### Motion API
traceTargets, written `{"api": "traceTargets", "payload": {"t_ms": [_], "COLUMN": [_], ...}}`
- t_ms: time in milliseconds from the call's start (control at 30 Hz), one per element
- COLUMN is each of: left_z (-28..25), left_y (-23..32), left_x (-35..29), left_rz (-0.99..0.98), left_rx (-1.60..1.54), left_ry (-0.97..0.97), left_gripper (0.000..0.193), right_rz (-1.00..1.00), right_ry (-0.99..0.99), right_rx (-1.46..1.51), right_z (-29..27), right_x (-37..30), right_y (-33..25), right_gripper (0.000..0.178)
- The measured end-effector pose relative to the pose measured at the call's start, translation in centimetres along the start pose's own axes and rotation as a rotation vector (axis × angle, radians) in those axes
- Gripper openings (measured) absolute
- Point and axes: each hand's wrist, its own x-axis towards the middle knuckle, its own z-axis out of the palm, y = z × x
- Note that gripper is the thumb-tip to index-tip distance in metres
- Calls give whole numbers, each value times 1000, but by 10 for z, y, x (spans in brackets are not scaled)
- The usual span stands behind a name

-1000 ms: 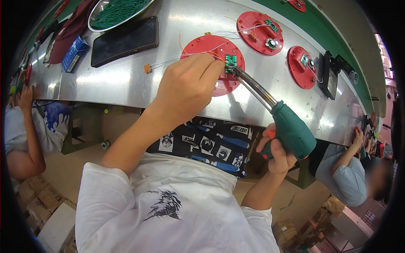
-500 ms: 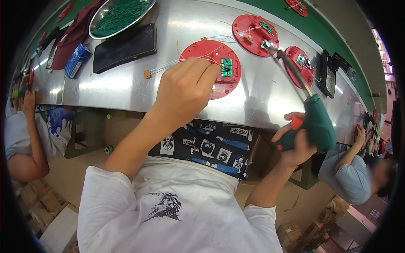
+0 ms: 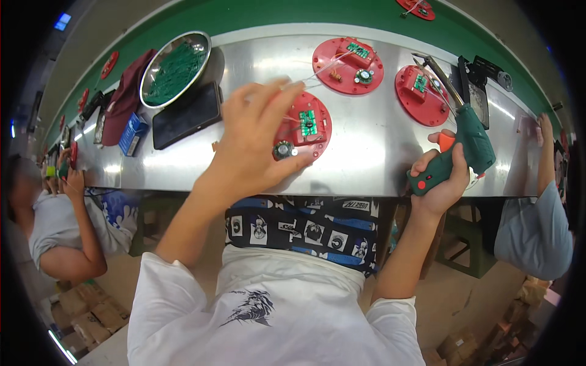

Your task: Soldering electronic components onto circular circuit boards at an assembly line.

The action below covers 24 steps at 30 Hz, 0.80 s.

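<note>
In the head view, we take the near red disc (image 3: 325, 125) on the metal table (image 3: 366, 146) as landmark. Our left hand (image 3: 253, 131) is over its left part, fingers and thumb spread apart, some fingertips blurred; we cannot tell whether they touch it. On the disc, a green circuit board (image 3: 308, 123) has its long axis running away from us; a round speaker (image 3: 283, 150) sits toward its near left edge. Right of the disc, our right hand (image 3: 447, 190) is wrapped around a green soldering gun (image 3: 476, 143). Its long barrel (image 3: 448, 85) slants away from us and leftward, while its handle end points leftward and toward us. Beyond the disc lies a second red disc (image 3: 351, 83); to its right, a third red disc (image 3: 421, 108). To its left lie a dark phone (image 3: 186, 116) and, farther left, a blue box (image 3: 133, 133).
</note>
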Motion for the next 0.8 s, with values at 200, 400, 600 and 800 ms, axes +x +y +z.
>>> {"api": "traceTargets", "payload": {"t_ms": [200, 400, 600, 800], "left_z": [-12, 61, 156, 176], "left_y": [-67, -185, -181, -175], "left_x": [85, 212, 298, 347], "left_rz": [115, -200, -214, -354], "left_rx": [-200, 576, 425, 325], "left_ry": [-105, -146, -268, -537], "left_gripper": [52, 51, 67, 91], "right_rz": [-23, -68, -58, -96], "right_ry": [190, 278, 326, 271], "right_rx": [158, 234, 198, 155], "right_z": [-3, -1, 1, 7], "right_x": [-1, -1, 3, 2], "right_y": [-1, -2, 4, -2], "right_gripper": [36, 34, 33, 31]}}
